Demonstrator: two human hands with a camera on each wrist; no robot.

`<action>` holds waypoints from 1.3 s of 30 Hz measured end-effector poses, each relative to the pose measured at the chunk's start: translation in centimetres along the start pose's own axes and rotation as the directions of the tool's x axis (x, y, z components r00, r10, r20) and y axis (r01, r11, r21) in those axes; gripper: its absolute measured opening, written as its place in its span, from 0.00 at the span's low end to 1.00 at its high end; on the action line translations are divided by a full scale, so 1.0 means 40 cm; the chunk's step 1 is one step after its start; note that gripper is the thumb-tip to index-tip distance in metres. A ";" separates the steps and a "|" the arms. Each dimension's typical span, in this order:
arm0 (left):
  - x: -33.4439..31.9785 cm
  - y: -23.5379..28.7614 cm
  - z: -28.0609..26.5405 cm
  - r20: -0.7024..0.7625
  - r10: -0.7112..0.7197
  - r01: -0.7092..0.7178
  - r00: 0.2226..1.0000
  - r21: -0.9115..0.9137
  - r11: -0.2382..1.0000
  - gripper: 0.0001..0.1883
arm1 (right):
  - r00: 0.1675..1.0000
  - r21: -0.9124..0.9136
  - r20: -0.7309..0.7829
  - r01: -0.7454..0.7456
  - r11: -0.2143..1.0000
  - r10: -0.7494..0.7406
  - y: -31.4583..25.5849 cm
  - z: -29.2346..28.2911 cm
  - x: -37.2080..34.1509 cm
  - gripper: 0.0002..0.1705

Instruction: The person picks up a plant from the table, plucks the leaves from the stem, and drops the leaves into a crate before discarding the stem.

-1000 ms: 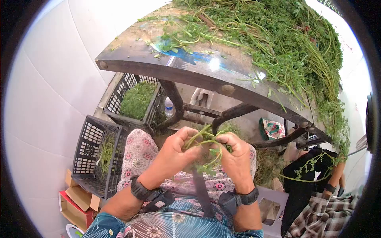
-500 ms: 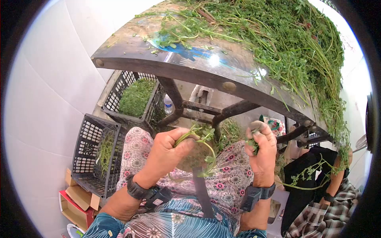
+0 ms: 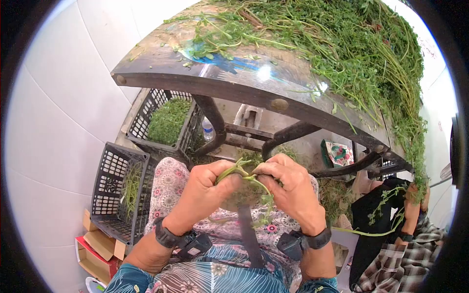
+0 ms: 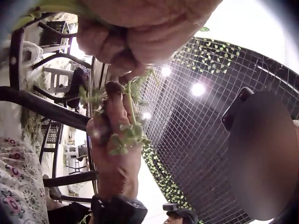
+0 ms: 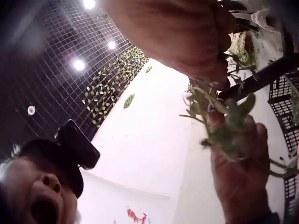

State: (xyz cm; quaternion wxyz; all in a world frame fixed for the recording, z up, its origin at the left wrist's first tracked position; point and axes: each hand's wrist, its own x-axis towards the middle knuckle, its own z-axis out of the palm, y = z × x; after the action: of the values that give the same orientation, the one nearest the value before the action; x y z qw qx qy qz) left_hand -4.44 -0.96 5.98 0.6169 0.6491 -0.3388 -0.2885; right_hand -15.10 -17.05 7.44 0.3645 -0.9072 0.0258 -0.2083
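White wall (image 3: pixel 63 122) at left; dark-edged table (image 3: pixel 156 63); overhead, dark grid (image 4: pixel 182 116), bright lamps (image 4: pixel 198 89).

Left hand (image 3: pixel 202 190) and right hand (image 3: pixel 295 190), each pinching with curled fingers, held close together; left forearm (image 3: pixel 146 251) and right forearm (image 3: pixel 317 261) converge forward.

We find the head view bright, with white glare on the table (image 3: pixel 161 63) at upper centre and a washed-out wall (image 3: pixel 53 146) at left; the lens curves straight edges and blackens the corners. In both wrist views we see glowing lamps (image 4: pixel 198 89) against a dark ceiling (image 4: pixel 182 121). The greens (image 5: pixel 238 114) look soft in the right wrist view, while a smooth blur covers the left wrist view's lower right.
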 end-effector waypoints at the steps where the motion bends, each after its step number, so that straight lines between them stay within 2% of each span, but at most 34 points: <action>1: -0.001 0.003 -0.006 0.023 -0.032 0.032 0.999 0.018 0.999 0.08 | 1.000 -0.005 -0.023 0.007 1.000 -0.007 0.002 0.004 -0.004 0.09; 4: 0.000 0.012 0.009 -0.046 -0.027 0.025 0.999 -0.054 0.998 0.07 | 0.997 -0.061 -0.074 0.020 0.998 -0.025 0.011 0.010 -0.012 0.08; 7: 0.001 0.010 0.017 -0.051 -0.013 0.015 0.999 0.034 0.999 0.06 | 0.986 -0.019 -0.165 0.006 1.000 -0.010 0.028 0.019 -0.012 0.05; 8: -0.001 0.009 0.016 -0.049 -0.039 0.039 0.998 0.015 0.999 0.06 | 0.948 0.185 -0.228 -0.183 0.966 0.223 0.035 0.019 -0.012 0.05; 9: -0.003 0.008 0.011 -0.047 -0.064 0.063 0.997 -0.004 0.998 0.06 | 0.861 0.389 -0.240 -0.338 0.857 0.449 0.046 0.016 -0.013 0.05; 10: -0.004 0.008 0.007 -0.047 -0.088 0.087 0.995 -0.022 0.996 0.06 | 0.733 0.578 -0.199 -0.448 0.682 0.650 0.059 0.010 -0.015 0.05; 11: -0.002 0.003 0.005 -0.088 -0.062 0.060 0.994 -0.023 0.998 0.05 | 0.727 0.807 -0.124 -0.322 0.495 0.675 0.086 -0.012 -0.020 0.08; 12: 0.003 -0.007 0.005 -0.132 -0.040 0.037 0.990 -0.022 0.999 0.04 | 0.743 0.966 -0.057 -0.128 0.226 0.666 0.127 -0.021 -0.038 0.10; 14: 0.005 -0.016 0.002 -0.181 -0.019 0.018 0.983 -0.007 1.000 0.04 | 0.686 0.989 0.014 -0.116 0.091 0.728 0.124 -0.036 -0.045 0.11; 17: 0.010 -0.024 -0.003 -0.180 0.010 0.000 0.984 0.059 0.998 0.05 | 0.651 0.990 0.054 -0.133 0.043 0.758 0.102 -0.036 -0.054 0.08; 20: 0.007 -0.021 -0.004 -0.187 -0.032 0.048 0.982 0.081 0.996 0.07 | 0.761 0.965 0.101 -0.232 0.123 0.641 0.083 -0.027 -0.070 0.07; 24: 0.009 -0.026 -0.013 -0.195 -0.056 0.060 0.979 0.014 0.998 0.07 | 0.779 0.755 0.061 -0.445 0.482 0.624 0.035 0.019 -0.075 0.06; 25: 0.009 -0.021 -0.011 -0.203 -0.059 0.068 0.977 0.038 0.997 0.07 | 0.755 0.653 0.047 -0.519 0.551 0.654 0.017 0.027 -0.065 0.09; 28: 0.004 -0.016 -0.010 -0.188 -0.014 0.022 0.982 0.041 0.999 0.07 | 0.898 0.280 -0.045 -0.409 0.869 0.437 -0.012 0.053 -0.048 0.11; 29: 0.003 -0.018 -0.009 -0.190 -0.026 0.037 0.981 0.051 0.998 0.07 | 0.875 0.227 0.015 -0.475 0.850 0.484 -0.029 0.049 -0.043 0.13; 32: 0.002 -0.011 -0.013 -0.188 -0.061 0.066 0.980 0.023 0.998 0.07 | 0.893 0.158 -0.004 -0.443 0.882 0.449 -0.013 0.068 -0.048 0.13; 36: -0.001 -0.022 -0.016 -0.146 -0.043 0.054 0.988 0.074 0.996 0.07 | 0.970 -0.026 -0.109 -0.222 0.975 0.218 0.001 0.083 -0.057 0.08; 39: -0.002 -0.023 -0.013 -0.105 -0.031 0.047 0.994 0.153 0.987 0.08 | 0.954 -0.132 -0.267 -0.179 0.975 0.139 0.014 0.094 -0.060 0.07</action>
State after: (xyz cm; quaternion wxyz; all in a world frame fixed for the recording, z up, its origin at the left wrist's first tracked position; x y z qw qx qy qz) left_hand -3.99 -0.59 5.10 0.5751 0.7157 -0.3154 -0.2399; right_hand -15.74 -14.54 3.76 0.3021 -0.8932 0.1620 -0.2911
